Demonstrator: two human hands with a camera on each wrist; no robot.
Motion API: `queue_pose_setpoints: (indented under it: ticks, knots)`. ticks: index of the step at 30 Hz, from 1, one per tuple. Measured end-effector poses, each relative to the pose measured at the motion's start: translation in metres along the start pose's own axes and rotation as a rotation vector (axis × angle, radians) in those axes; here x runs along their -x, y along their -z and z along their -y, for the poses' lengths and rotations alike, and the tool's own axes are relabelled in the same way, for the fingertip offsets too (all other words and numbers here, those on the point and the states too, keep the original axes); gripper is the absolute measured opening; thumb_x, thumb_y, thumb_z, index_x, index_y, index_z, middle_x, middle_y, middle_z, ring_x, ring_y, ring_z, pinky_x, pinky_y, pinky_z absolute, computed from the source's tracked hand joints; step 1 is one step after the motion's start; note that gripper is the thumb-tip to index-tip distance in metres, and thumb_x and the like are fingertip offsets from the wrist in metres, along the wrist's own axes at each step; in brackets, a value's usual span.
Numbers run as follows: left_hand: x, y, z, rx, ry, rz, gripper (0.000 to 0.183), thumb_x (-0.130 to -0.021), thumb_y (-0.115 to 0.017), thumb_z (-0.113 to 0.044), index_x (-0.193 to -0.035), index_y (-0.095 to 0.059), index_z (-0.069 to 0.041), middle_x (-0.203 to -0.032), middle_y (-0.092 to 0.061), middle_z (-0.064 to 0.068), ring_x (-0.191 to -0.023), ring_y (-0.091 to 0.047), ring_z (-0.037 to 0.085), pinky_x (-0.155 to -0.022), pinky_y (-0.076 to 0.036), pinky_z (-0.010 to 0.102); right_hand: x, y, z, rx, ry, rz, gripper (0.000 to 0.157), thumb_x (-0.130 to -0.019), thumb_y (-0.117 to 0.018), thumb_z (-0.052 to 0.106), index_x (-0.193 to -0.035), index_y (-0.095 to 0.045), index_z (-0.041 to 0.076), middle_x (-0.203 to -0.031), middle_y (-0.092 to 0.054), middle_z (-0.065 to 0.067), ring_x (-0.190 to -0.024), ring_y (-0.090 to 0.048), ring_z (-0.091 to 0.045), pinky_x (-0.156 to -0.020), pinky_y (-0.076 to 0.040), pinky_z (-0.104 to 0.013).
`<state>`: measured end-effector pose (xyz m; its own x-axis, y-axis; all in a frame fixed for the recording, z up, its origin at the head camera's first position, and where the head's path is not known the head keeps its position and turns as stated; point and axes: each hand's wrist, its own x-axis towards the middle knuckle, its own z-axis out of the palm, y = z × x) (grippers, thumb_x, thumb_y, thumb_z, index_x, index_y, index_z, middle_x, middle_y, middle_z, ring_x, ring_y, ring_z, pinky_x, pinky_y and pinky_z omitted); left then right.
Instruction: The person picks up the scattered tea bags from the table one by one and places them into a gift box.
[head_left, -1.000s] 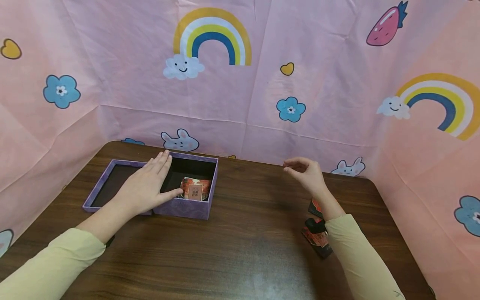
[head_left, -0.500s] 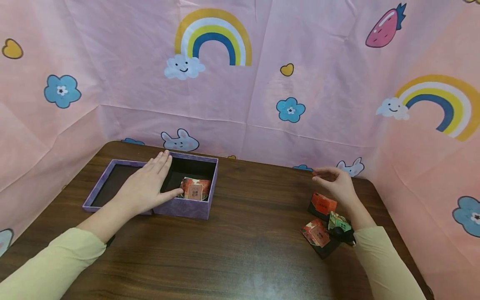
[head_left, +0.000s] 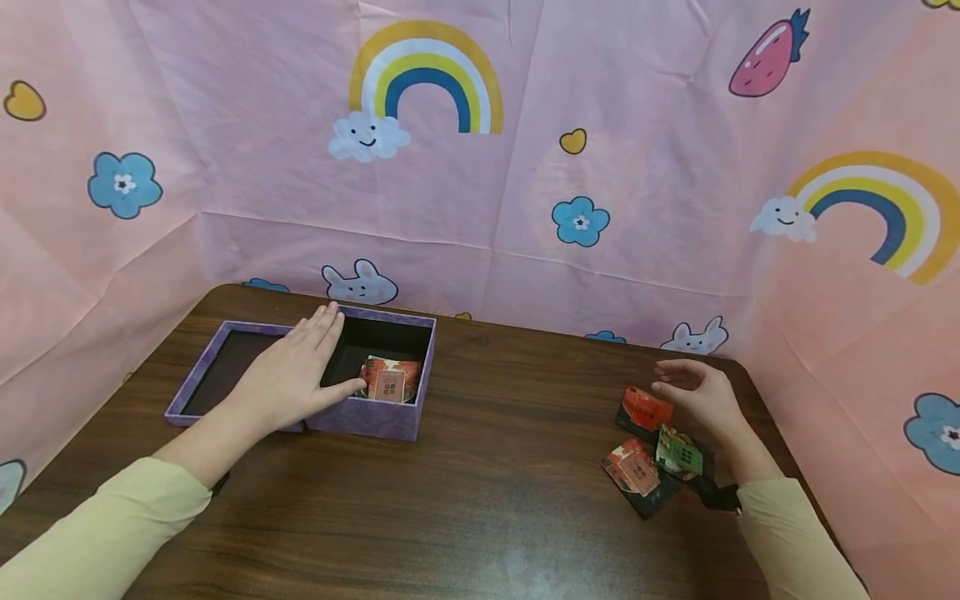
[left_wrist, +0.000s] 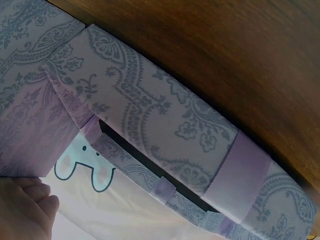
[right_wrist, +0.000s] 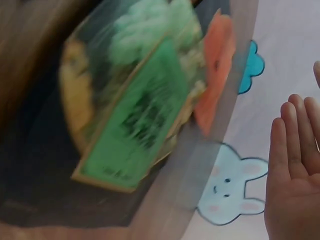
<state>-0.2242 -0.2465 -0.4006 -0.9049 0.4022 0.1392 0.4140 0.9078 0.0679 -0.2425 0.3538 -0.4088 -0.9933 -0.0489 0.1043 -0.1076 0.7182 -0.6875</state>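
A purple patterned box (head_left: 375,418) stands at the left, with an orange-red tea sachet (head_left: 392,382) inside. My left hand (head_left: 288,375) lies flat across the box's left wall, its fingers straight and thumb spread over the opening. In the left wrist view, the fingertips of the left hand (left_wrist: 30,207) touch the patterned panel. At the right, my right hand (head_left: 708,404) hovers with loosely bent fingers, holding nothing. Beside it lie a red sachet (head_left: 647,410), a green sachet (head_left: 679,452) and a reddish sachet (head_left: 632,468), partly overlapping. The right wrist view has the green sachet (right_wrist: 135,115) blurred and close.
The box's lid (head_left: 201,371) lies with its dark inside upward, left of the box. Both rest on a brown wooden table (head_left: 487,483). A pink printed cloth (head_left: 525,167) hangs around the table's back and sides.
My right hand has moved rightward and down over the table toward the sachets, uncovering them in the head view. The left hand has stayed on the box.
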Motion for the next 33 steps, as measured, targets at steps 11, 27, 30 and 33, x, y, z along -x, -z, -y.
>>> queue_pose_setpoints:
  ticks: [11, 27, 30, 33]
  knots:
    - [-0.001, 0.0, -0.001, 0.009, 0.014, 0.014, 0.106, -0.101, -0.056, -0.067, -0.164, -0.022, 0.011, -0.174, -0.02, 0.031, -0.162, -0.022, 0.046, -0.133, -0.025, 0.058, 0.007, 0.002, -0.034, -0.014, -0.021, 0.01, 0.046, -0.097, -0.079, 0.014, -0.134, -0.066, -0.009, -0.127, -0.072, -0.032, -0.088, -0.062, 0.019, -0.077, -0.054, -0.006]
    - [-0.001, 0.001, 0.0, 0.014, 0.018, 0.02, 0.107, -0.101, -0.056, -0.068, -0.164, -0.021, 0.011, -0.174, -0.018, 0.03, -0.163, -0.021, 0.046, -0.133, -0.025, 0.058, 0.006, 0.001, -0.049, 0.075, -0.099, 0.153, 0.06, -0.099, -0.078, 0.026, -0.145, -0.058, -0.007, -0.141, -0.065, -0.032, -0.12, -0.07, -0.031, -0.084, -0.055, -0.012]
    - [-0.001, 0.001, 0.0, 0.016, 0.018, 0.019, 0.107, -0.101, -0.057, -0.067, -0.164, -0.022, 0.011, -0.174, -0.018, 0.03, -0.163, -0.021, 0.046, -0.133, -0.025, 0.058, 0.005, -0.001, -0.052, 0.087, -0.094, 0.169, 0.062, -0.099, -0.078, 0.026, -0.147, -0.055, -0.007, -0.141, -0.063, -0.032, -0.128, -0.064, -0.047, -0.093, -0.061, -0.027]
    - [0.0, 0.001, 0.0, 0.015, 0.016, 0.019, 0.106, -0.101, -0.057, -0.067, -0.164, -0.022, 0.011, -0.174, -0.019, 0.03, -0.162, -0.022, 0.046, -0.133, -0.026, 0.059, 0.005, -0.004, -0.053, 0.093, -0.088, 0.181, 0.065, -0.098, -0.079, 0.025, -0.148, -0.054, -0.007, -0.14, -0.062, -0.033, -0.129, -0.061, -0.049, -0.103, -0.059, -0.05]
